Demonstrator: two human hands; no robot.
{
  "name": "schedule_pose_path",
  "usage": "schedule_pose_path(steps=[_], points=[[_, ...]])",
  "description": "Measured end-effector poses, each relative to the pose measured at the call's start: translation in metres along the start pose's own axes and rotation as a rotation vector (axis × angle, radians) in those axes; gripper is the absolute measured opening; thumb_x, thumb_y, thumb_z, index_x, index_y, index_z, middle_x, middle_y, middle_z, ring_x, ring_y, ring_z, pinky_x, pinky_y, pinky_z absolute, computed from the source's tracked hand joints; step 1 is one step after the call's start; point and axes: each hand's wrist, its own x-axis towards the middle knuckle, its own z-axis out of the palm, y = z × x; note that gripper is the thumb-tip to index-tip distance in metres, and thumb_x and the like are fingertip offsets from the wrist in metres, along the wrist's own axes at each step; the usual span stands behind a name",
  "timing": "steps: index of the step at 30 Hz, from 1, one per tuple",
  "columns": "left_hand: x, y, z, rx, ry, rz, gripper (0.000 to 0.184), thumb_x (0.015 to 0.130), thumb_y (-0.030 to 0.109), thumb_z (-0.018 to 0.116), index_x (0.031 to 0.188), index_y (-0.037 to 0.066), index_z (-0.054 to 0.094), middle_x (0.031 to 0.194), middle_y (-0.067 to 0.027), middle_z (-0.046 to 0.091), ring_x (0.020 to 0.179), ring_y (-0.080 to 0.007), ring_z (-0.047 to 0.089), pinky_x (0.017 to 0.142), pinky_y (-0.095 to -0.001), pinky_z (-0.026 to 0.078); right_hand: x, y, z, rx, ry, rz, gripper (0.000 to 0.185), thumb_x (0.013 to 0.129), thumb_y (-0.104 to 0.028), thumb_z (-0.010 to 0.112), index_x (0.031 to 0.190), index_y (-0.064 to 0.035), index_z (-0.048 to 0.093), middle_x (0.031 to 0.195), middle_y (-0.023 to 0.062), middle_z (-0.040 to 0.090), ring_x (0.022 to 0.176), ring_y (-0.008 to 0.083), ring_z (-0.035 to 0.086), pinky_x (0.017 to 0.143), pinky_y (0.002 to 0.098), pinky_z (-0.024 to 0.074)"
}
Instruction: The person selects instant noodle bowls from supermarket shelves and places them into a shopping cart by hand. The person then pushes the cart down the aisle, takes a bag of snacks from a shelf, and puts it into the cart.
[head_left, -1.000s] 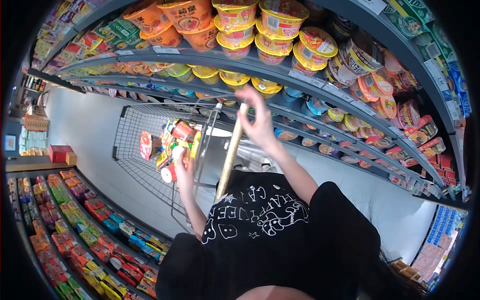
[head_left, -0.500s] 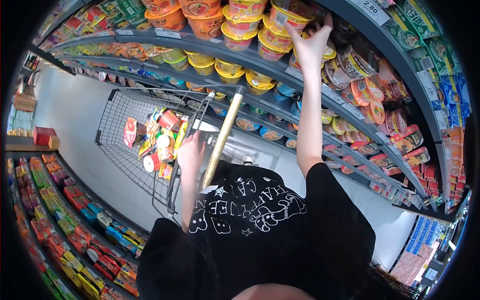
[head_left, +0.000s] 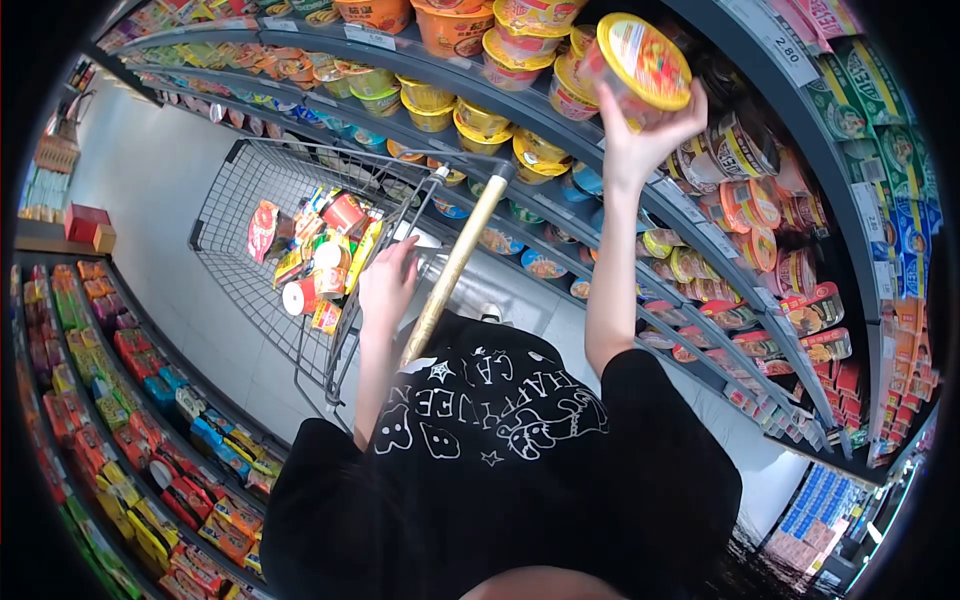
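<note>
"Where's the instant-noodle bowl?"

"In the right hand, thumb and fingers spread around it, beside the shelf."

"And the left hand?"

"Near the shopping cart; grip unclear."

"Risk?"

"Tilted, the bowl might slip."

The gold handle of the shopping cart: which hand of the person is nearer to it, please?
Left. The left hand is just beside the gold handle, on the basket side; the right hand is farther, up at the shelves, holding a yellow-lidded bowl.
</note>
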Motion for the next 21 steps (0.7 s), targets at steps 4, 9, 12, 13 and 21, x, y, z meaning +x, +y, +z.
schedule_pose_path(steps=[4,9,12,13,21], points=[[0.001,-0.001,-0.003,-0.17,0.142,0.028,0.036,0.075,0.0,0.054,0.109,0.009,0.053,0.09,-0.0086,0.06,0.078,-0.0204,0.059,0.064,-0.0277,0.048,-0.077,-0.01,0.006,0.594,-0.127,0.396,0.079,0.065,-0.01,0.068,0.128,-0.0092,0.021,0.122,0.01,0.031,0.115,0.0208,0.032,0.098,0.0356,0.0254],[0.004,0.005,-0.006,-0.26,0.261,0.113,0.066,0.064,0.013,0.072,0.122,0.005,0.042,0.11,-0.0092,0.055,0.086,-0.0188,0.058,0.064,-0.0273,0.05,-0.172,0.002,0.02,1.26,-0.368,1.358,0.063,0.078,-0.028,0.052,0.131,-0.0109,0.024,0.13,0.0144,0.033,0.119,0.0292,0.036,0.098,0.046,0.0302],[0.003,0.007,-0.01,-0.288,0.222,0.108,0.093,0.054,0.024,0.08,0.129,0.005,0.029,0.127,-0.0109,0.042,0.096,-0.0228,0.056,0.073,-0.032,0.051,-0.182,0.001,0.022,1.345,-0.491,1.434,0.065,0.078,-0.041,0.047,0.129,-0.0042,0.03,0.13,0.0174,0.037,0.118,0.03,0.039,0.098,0.0506,0.0285],[0.001,0.006,-0.011,-0.285,0.212,0.097,0.093,0.054,0.024,0.08,0.129,0.005,0.029,0.127,-0.0109,0.042,0.096,-0.0228,0.056,0.073,-0.032,0.051,-0.182,0.004,0.02,1.408,-0.521,1.477,0.066,0.077,-0.041,0.047,0.13,-0.0048,0.029,0.13,0.0175,0.036,0.118,0.0301,0.039,0.098,0.0511,0.0283],[0.0,0.004,-0.008,-0.357,0.22,0.05,0.092,0.053,0.018,0.08,0.13,0.006,0.03,0.122,-0.0117,0.047,0.095,-0.0214,0.056,0.073,-0.0308,0.05,-0.182,0.002,0.017,1.151,-0.742,1.369,0.079,0.072,-0.032,0.061,0.135,-0.0087,0.02,0.132,0.0134,0.032,0.12,0.0255,0.036,0.102,0.0414,0.0255]])
